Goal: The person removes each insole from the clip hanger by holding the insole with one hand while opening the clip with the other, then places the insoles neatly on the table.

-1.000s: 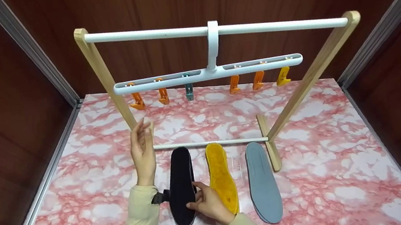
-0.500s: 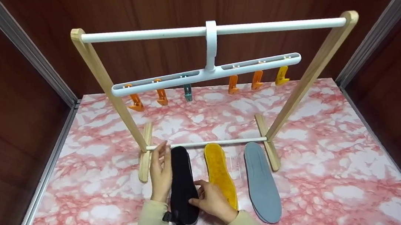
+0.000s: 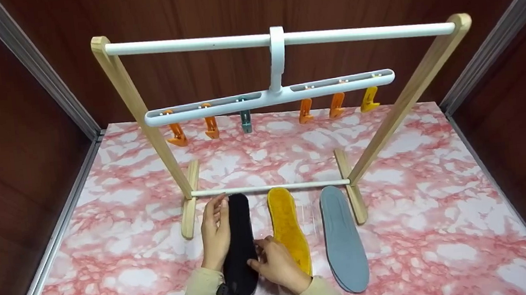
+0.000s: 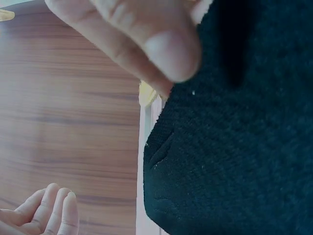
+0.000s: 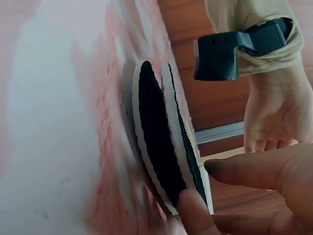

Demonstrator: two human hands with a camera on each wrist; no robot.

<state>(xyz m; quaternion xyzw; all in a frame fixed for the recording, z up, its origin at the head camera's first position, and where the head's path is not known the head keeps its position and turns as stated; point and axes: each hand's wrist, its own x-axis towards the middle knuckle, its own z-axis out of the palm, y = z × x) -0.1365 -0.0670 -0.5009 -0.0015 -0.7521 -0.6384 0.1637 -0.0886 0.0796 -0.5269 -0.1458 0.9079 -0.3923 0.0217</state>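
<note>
A pair of black insoles [image 3: 237, 218] lies stacked on the left. My right hand [image 3: 277, 263] pinches the upper one at its right edge. In the right wrist view the thumb is on the dark top of the upper insole [image 5: 186, 142], and a finger is under it. A gap separates it from the lower insole [image 5: 151, 132]. Along the left side of the black pair is my left hand [image 3: 215, 230], fingers extended and gripping nothing. The left wrist view shows those fingers [image 4: 49, 213] apart from the insole [image 4: 220, 147].
A yellow insole [image 3: 288, 223] and grey insoles [image 3: 343, 237] lie to the right. Behind stands a wooden-sided rack [image 3: 388, 127] with white bars. A white hanger [image 3: 239, 103] hangs from its top bar, carrying orange, green and yellow clips [image 3: 305, 111]. Dark walls surround the marbled surface [image 3: 118, 216].
My left hand has come down and to the right, from near the rack's left post to beside the black insoles. The right hand stays at the insole's edge.
</note>
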